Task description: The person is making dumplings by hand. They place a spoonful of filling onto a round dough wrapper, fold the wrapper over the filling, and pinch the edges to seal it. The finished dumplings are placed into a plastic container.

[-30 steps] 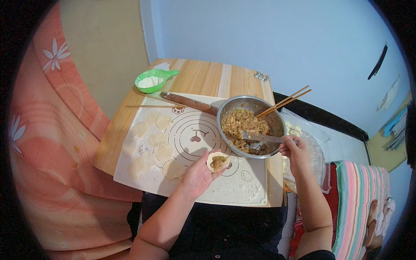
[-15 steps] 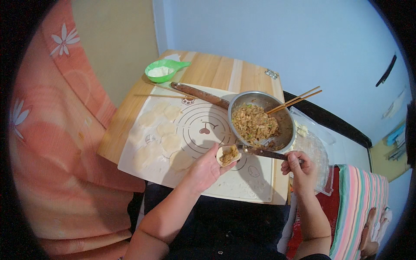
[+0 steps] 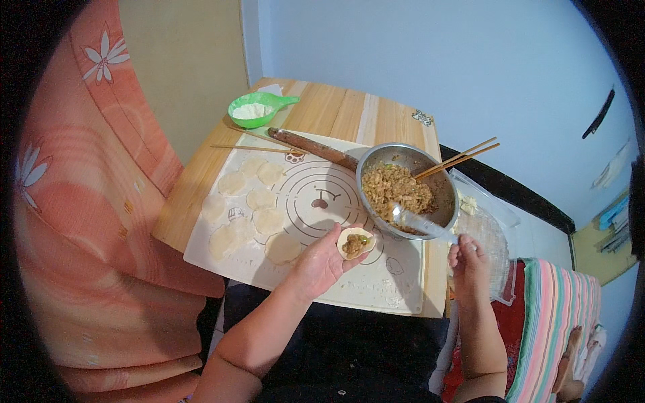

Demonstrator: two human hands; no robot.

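Observation:
My left hand (image 3: 321,264) is cupped around a dumpling wrapper (image 3: 365,250) above the near part of the mat. A lump of brown filling (image 3: 352,246) with green bits lies in the wrapper. My right hand (image 3: 470,263) grips one end of a long flat metal utensil (image 3: 430,227). Its bright tip, smeared by motion, reaches over the near side of a steel bowl (image 3: 441,188). Minced filling (image 3: 396,185) covers the bowl's bottom. Several round wrappers (image 3: 268,220) lie on the mat to the left of my left hand.
The pale printed mat (image 3: 322,289) covers much of the wooden table (image 3: 329,104). A rolling pin (image 3: 312,147) touches the bowl, and chopsticks (image 3: 463,157) lean in it. One thin stick (image 3: 252,148) lies near a green scoop (image 3: 252,121) of flour. Right stands a clear plastic tray (image 3: 494,248).
The utensil has moved away from the wrapper in my left hand and up over the bowl, its face now bright. My left hand has barely moved.

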